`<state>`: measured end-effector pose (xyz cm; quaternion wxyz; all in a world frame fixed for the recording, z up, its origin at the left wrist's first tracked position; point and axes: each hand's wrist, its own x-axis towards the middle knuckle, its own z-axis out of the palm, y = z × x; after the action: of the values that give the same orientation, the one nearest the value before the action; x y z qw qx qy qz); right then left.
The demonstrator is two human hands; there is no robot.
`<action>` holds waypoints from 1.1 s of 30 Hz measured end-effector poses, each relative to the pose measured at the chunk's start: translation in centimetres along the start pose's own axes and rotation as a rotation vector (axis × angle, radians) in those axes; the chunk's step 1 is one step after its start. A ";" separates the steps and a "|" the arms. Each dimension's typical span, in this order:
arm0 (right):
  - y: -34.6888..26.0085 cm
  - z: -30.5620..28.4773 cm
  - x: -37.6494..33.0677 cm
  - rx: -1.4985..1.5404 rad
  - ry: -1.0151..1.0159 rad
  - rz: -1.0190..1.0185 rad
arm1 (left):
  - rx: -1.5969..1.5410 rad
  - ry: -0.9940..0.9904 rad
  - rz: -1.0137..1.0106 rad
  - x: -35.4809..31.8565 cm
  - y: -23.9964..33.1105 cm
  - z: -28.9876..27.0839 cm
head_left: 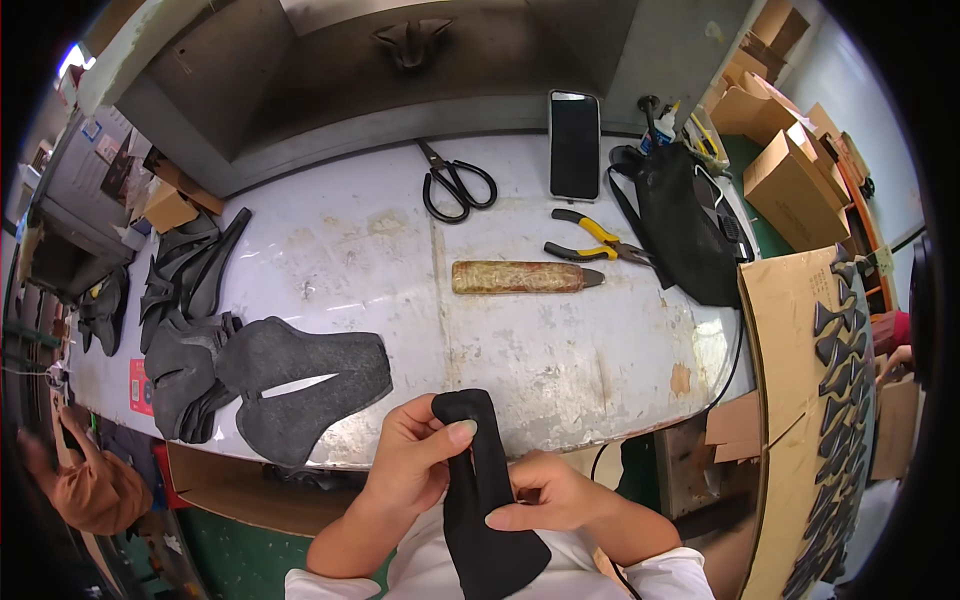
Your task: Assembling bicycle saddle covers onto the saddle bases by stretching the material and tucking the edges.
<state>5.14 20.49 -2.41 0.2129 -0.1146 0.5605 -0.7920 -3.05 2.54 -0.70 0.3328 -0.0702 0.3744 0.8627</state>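
Note:
Both hands hold a black shoe upper piece (480, 530), soft and folded lengthwise, upright over the table's front edge. My left hand (410, 460) is closed on its top part, thumb pressed on the face. Lower down, my right hand (552, 492) pinches its right side, thumb in front and fingers curled behind. Left of my hands lies a flat dark grey upper piece (345, 360) with a slit, partly over a stack of similar pieces (180, 385). Behind them are curved black pieces (207, 275) in a pile.
On the white table (370, 260) lie a tape-wrapped knife (515, 277), yellow-black pliers (600, 238), black-handled scissors (458, 188), a phone (574, 145) and a black bag (690, 225). A cardboard sheet (790, 370) bearing several dark pieces stands right. Another person (95, 480) is at far left.

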 end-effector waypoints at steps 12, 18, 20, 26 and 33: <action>1.2 -0.5 -0.4 -0.033 -0.135 0.166 | -0.004 0.026 0.111 0.3 0.8 -1.2; 0.6 -1.3 -0.8 0.101 -0.340 0.172 | 0.011 0.020 0.120 0.1 1.2 -1.9; 1.1 -1.7 -0.9 -0.005 -0.371 0.111 | 0.013 0.024 0.137 0.0 1.4 -2.0; 3.7 -1.1 -1.4 0.216 -0.171 -0.045 | -0.078 -0.027 0.154 0.1 1.7 -1.9; -2.6 1.0 2.5 0.092 0.236 -0.116 | 0.072 -0.207 0.052 -0.6 1.4 -0.2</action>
<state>2.82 19.28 0.26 0.1045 -0.0428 0.5372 -0.8358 -3.55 1.40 0.23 0.3493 0.0409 0.3705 0.8597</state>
